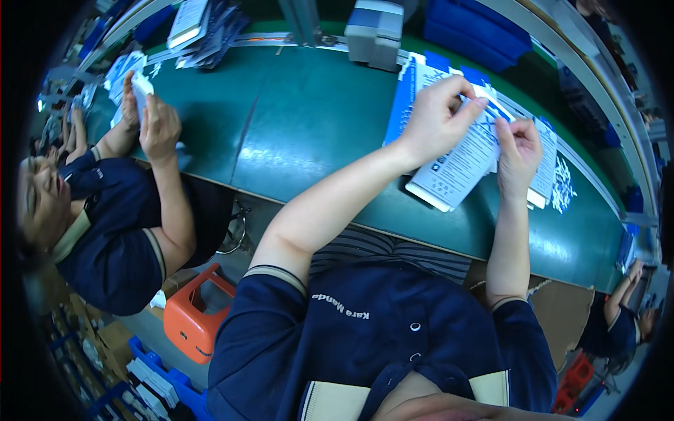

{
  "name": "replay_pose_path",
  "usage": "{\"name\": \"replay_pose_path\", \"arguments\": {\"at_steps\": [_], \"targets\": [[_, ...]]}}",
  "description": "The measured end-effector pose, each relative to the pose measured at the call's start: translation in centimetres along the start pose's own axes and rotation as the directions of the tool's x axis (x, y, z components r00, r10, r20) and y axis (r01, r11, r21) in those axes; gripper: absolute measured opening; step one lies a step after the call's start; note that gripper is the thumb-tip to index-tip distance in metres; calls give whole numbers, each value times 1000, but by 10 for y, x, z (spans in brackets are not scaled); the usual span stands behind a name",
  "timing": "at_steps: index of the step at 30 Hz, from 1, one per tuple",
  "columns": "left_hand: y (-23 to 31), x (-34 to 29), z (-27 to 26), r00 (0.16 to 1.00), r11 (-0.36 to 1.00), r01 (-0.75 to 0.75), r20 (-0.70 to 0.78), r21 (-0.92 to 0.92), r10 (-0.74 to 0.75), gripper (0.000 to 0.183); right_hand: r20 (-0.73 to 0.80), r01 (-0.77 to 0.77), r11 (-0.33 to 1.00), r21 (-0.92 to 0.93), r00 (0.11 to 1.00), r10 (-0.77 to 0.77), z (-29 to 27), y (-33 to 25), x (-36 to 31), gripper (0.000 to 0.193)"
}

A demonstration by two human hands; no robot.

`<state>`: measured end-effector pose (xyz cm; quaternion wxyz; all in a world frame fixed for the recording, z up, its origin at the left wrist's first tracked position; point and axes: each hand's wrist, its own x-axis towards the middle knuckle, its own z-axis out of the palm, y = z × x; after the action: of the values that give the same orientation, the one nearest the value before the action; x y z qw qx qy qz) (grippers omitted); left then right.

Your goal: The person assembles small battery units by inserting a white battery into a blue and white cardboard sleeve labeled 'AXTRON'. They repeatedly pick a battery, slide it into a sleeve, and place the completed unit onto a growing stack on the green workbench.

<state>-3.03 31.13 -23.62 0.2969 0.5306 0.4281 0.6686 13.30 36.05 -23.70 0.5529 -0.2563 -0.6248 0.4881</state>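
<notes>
Over the green table [316, 112], the left hand [446, 116] and right hand [521, 151] pinch the upper end of a printed white carton [449, 172], their fingers hiding part of its flap; behind, more cartons [547, 161] lie partly covered, a blue bin [477, 31] beyond; leftward, an orange stool [189, 323] stands below a co-worker [116, 231] fading into the dark rim

From the wearer's head, the fisheye camera looks steeply down — the navy polo shirt [449, 302] near along the lower edge, the left hand [439, 119] and right hand [519, 154] farther off, over the green counter [309, 133].
</notes>
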Motion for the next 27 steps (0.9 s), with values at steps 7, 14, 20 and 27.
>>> {"name": "replay_pose_path", "arguments": {"at_steps": [7, 14, 20, 27], "targets": [[-1, 1, 1, 999, 998, -46, -11, 33, 46, 17, -9, 7, 992, -125, 1000, -8, -3, 3, -1, 18], [-1, 1, 0, 999, 999, -44, 2, 30, 44, 17, -10, 24, 984, -177, 1000, -26, -2, 2, -2, 18], [-1, 0, 0, 1000, 999, -31, 1, 29, 31, 18, -10, 44, 975, -216, 999, -48, -3, 1, -2, 20], [-5, -2, 4, 1000, 999, -2, -23, -40, 1, 18, -24, 21, 992, -127, 999, -24, -2, 5, -1, 12]]}}
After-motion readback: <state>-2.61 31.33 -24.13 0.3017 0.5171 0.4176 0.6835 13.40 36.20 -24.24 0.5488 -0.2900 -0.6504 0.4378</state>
